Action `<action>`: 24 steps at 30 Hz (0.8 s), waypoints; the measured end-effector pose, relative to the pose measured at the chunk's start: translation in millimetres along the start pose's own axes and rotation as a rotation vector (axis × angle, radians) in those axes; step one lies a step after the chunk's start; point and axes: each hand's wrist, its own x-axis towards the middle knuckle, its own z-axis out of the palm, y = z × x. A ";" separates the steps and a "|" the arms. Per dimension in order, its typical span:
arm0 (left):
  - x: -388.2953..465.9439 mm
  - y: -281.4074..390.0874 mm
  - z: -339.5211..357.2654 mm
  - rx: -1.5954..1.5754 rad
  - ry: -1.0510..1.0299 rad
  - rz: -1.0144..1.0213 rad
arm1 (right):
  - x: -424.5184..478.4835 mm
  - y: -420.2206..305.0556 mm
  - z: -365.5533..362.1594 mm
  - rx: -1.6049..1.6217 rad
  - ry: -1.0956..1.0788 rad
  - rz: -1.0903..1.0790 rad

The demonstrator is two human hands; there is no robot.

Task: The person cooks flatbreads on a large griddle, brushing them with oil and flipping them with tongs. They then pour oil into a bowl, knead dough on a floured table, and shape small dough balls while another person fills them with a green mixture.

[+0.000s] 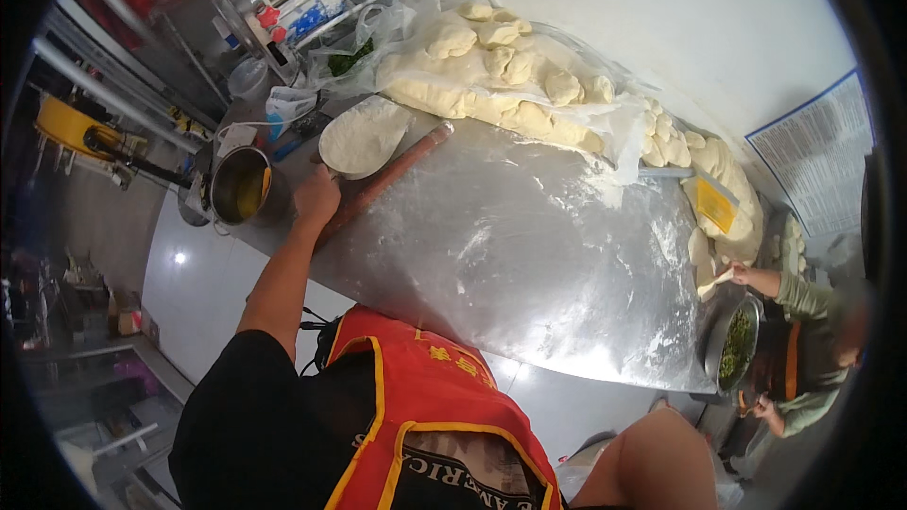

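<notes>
My left hand [317,195] is closed at the near end of a scoop of white flour [365,136], on the left part of the metal worktable [496,255]; its fingers are partly hidden. A reddish wooden rolling pin [386,180] lies slantwise beside the scoop, its near end close to my wrist. My right hand is out of view; only part of the bare arm shows at the bottom right. Before me, a long mass of dough [489,110] lies along the wall side, partly under plastic sheet, with smaller dough lumps [514,64] on top.
A metal pot [244,188] with yellow liquid stands left of my hand. A yellow-bladed scraper [716,205] rests against dough at the right. Beyond it a co-worker's hand [740,273] holds a dough piece near a bowl of chopped greens [737,350]. A dough-rolling machine [283,21] stands upper left.
</notes>
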 end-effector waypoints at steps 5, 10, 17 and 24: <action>-38.4 13.9 -11.3 -0.029 0.102 -0.052 | -15.9 23.0 12.4 0.083 0.060 -0.053; -86.1 44.3 -39.9 -0.038 0.170 0.087 | -44.1 47.9 14.0 0.075 0.207 -0.063; -114.7 133.3 -73.8 -0.099 -0.023 0.493 | -104.6 75.5 111.3 0.345 0.313 1.196; -108.8 272.2 -64.4 -0.099 -0.234 0.942 | -180.9 8.9 223.9 2.136 -0.039 1.549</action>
